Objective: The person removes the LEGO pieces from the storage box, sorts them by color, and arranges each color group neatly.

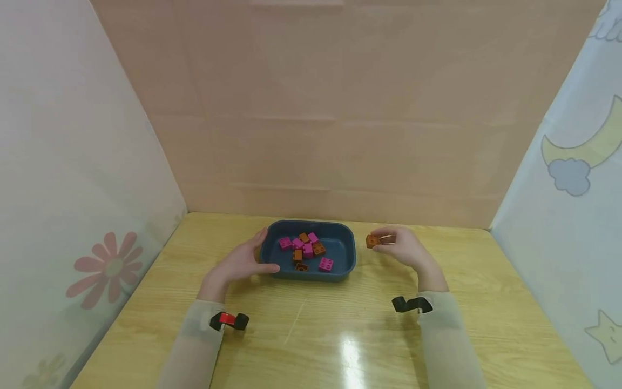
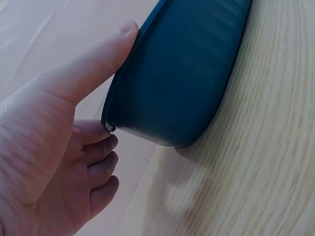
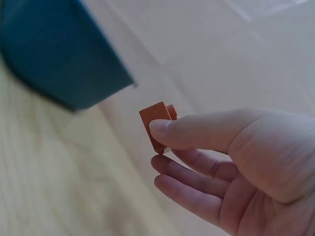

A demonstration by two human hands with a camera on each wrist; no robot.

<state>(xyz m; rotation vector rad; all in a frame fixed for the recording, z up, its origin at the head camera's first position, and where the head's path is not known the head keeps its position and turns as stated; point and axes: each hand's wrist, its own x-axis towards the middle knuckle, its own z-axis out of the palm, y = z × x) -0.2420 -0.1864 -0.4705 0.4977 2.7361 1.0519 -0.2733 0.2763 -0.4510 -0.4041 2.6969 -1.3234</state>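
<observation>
A dark blue tray (image 1: 311, 277) stands on the table, holding several pink bricks (image 1: 326, 264) and several orange-brown bricks (image 1: 318, 248). My left hand (image 1: 241, 262) grips the tray's left end, thumb at the near rim and fingers round the far corner. Up close in the left wrist view, the thumb (image 2: 98, 64) touches the rim. To the right of the tray, my right hand (image 1: 406, 249) pinches an orange-brown toy brick (image 1: 372, 241) between thumb and fingers. In the right wrist view this brick (image 3: 153, 128) shows its flat side and a stud, apart from the tray wall (image 3: 64, 54).
The wooden table (image 1: 311, 329) runs up to a beige back wall (image 1: 316, 135). A white side panel with a flower (image 1: 114, 267) stands at left, and one with a moon (image 1: 583, 143) at right. Both wrists wear dark straps.
</observation>
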